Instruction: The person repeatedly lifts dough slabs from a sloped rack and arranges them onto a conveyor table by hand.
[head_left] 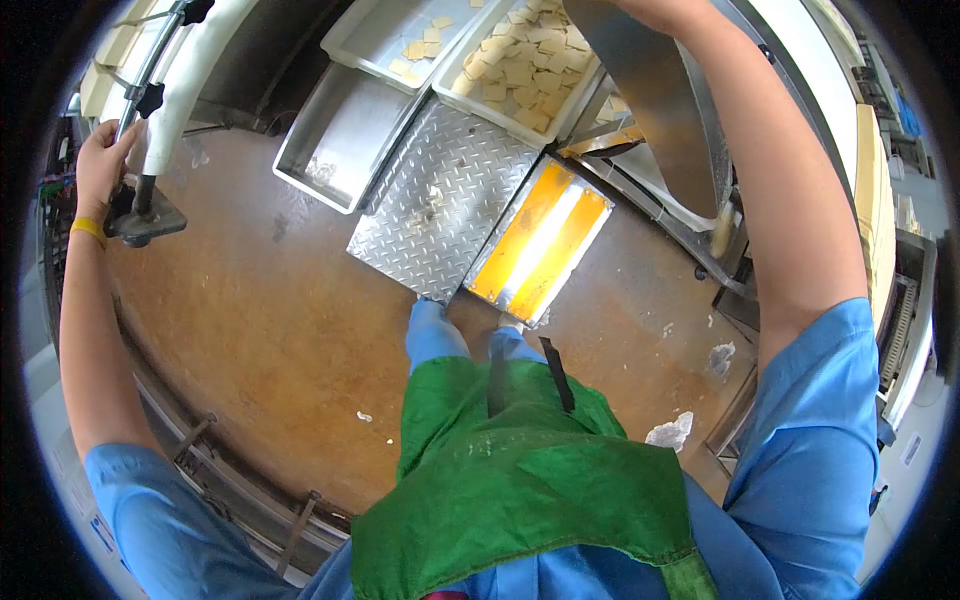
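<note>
At the far left, my left hand (100, 168) is closed around the lower part of a thin metal rod (128, 118), which carries black star-shaped knobs (149, 99). Just below the hand is a dark bracket foot (146, 215) on a white post. My right hand (668, 12) reaches the top edge, beside a curved sheet-metal panel (650, 90). Its fingers run out of view, so what they touch is hidden. Beneath the panel's left side stands a white tray (497, 114) of pale, flat square pieces (530, 60).
Another white tray (345, 40) holds a few pieces. A third tray (330, 190) sits lower left. Before my feet are a diamond-plate step (430, 200) and a yellow panel (510, 270). A metal rail (215, 480) curves behind left. Scraps (670, 432) lie on the brown floor.
</note>
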